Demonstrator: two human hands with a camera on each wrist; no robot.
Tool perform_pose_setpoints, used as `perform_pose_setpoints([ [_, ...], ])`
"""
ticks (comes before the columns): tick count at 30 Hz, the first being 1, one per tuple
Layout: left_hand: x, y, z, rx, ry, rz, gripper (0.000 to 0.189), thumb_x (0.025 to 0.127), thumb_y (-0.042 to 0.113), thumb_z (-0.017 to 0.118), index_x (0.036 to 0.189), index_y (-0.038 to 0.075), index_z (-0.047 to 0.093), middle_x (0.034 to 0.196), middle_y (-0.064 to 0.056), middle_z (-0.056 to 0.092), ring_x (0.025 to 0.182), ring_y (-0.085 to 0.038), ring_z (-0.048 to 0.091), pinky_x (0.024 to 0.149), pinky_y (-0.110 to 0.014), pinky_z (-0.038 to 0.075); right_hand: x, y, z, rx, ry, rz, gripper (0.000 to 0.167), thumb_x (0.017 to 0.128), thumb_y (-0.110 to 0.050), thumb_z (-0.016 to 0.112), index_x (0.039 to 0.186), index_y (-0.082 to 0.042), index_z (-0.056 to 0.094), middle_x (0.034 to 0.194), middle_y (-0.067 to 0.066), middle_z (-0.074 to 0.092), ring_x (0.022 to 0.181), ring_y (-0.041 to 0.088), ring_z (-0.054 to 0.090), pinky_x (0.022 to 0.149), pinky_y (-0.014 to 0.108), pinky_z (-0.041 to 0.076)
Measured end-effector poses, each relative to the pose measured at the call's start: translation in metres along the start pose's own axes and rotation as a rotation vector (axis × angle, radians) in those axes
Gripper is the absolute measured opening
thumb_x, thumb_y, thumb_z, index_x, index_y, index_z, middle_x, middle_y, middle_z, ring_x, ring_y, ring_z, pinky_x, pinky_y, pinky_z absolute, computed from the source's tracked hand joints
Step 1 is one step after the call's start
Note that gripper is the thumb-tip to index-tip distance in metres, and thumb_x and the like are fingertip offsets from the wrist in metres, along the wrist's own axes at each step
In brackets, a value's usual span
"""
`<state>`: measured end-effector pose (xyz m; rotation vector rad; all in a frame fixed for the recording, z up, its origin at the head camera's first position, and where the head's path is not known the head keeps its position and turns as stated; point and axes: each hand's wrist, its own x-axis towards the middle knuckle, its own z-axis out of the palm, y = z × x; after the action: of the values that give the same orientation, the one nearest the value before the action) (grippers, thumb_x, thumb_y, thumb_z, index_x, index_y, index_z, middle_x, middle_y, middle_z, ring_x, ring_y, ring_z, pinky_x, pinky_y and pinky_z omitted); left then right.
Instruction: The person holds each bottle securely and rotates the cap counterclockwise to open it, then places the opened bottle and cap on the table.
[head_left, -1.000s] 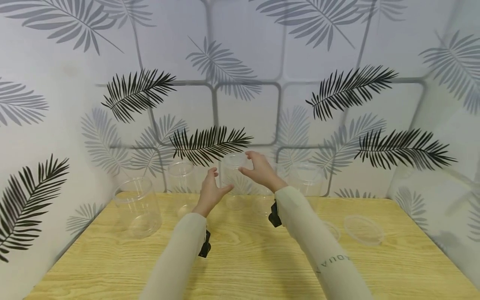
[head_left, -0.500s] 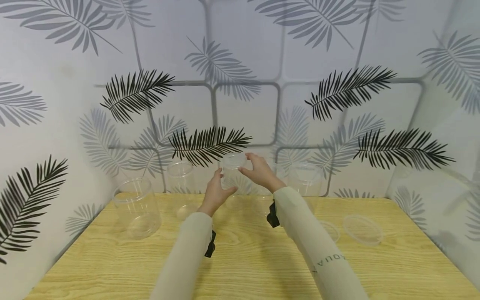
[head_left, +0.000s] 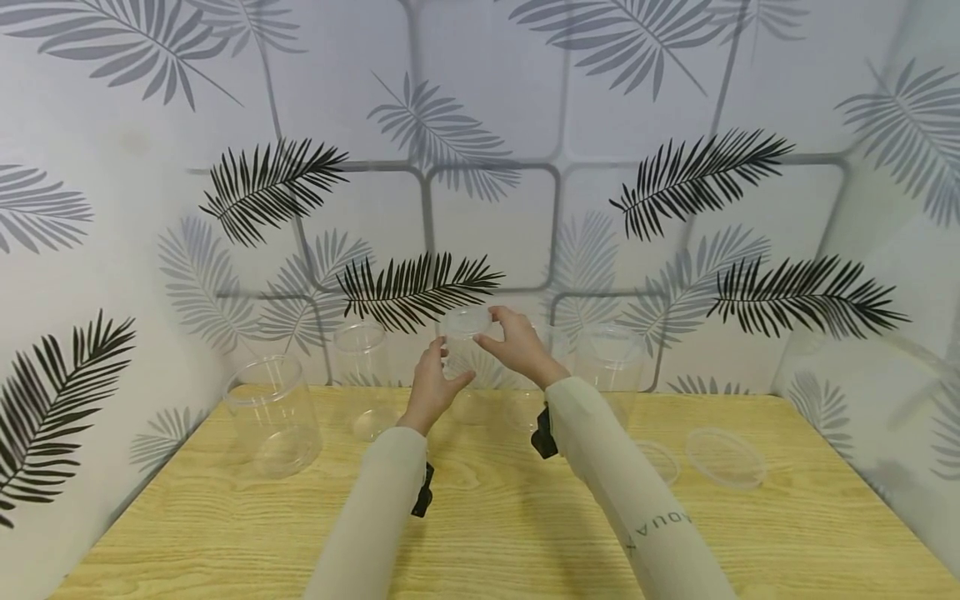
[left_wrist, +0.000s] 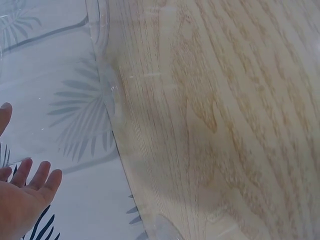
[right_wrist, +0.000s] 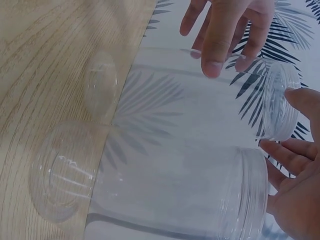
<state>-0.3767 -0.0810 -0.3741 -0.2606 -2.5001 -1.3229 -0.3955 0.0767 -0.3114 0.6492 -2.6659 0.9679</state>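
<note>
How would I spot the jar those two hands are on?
Start with the wooden table, then look to its far edge by the leaf-patterned wall. Near the middle of that edge stands a clear jar. The neighbouring jars are clear too, but it alone sits between the left hand and right hand, the latter at its top.

Middle far jar [head_left: 463,346]: clear, colorless, wall print shows through. Near-left jar [head_left: 273,417], far-left jar [head_left: 362,367], far-right jar [head_left: 611,367]: same, clear. Lids [head_left: 726,458] on right: clear, slightly whitish. Table [head_left: 480,533]: yellow, wood grain; paler beige-tan in left wrist view. Wall [head_left: 487,225]: whitish-grey, grey line grid, black and grey palm leaves. Sleeves [head_left: 371,517]: cream; right one has dark greenish lettering [head_left: 660,523]. Wrist devices [head_left: 545,433]: black.
</note>
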Motion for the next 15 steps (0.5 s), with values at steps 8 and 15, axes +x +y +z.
perform_pose_setpoints([
  [8, -0.0016, 0.0031, -0.0001, -0.081, 0.012, 0.015, 0.072, 0.083, 0.021, 0.068, 0.139, 0.003, 0.028, 0.134, -0.020, 0.042, 0.117, -0.036, 0.049, 0.094, -0.045, 0.045, -0.0019, -0.0019, 0.0005, 0.069, 0.035, -0.014, 0.060, 0.090, -0.027, 0.058, 0.136, 0.002, 0.034, 0.132, 0.020, 0.046, 0.119, 0.033, 0.048, 0.097, 0.043, 0.044],
  [15, -0.0048, 0.0072, -0.0057, -0.136, -0.022, 0.044, 0.073, 0.084, 0.025, 0.066, 0.140, 0.005, 0.024, 0.139, -0.021, 0.038, 0.121, -0.039, 0.045, 0.096, -0.048, 0.043, -0.0086, -0.0058, -0.0037, 0.152, 0.054, -0.012, 0.060, 0.090, -0.027, 0.058, 0.137, 0.002, 0.034, 0.132, 0.021, 0.045, 0.118, 0.033, 0.049, 0.097, 0.045, 0.044],
])
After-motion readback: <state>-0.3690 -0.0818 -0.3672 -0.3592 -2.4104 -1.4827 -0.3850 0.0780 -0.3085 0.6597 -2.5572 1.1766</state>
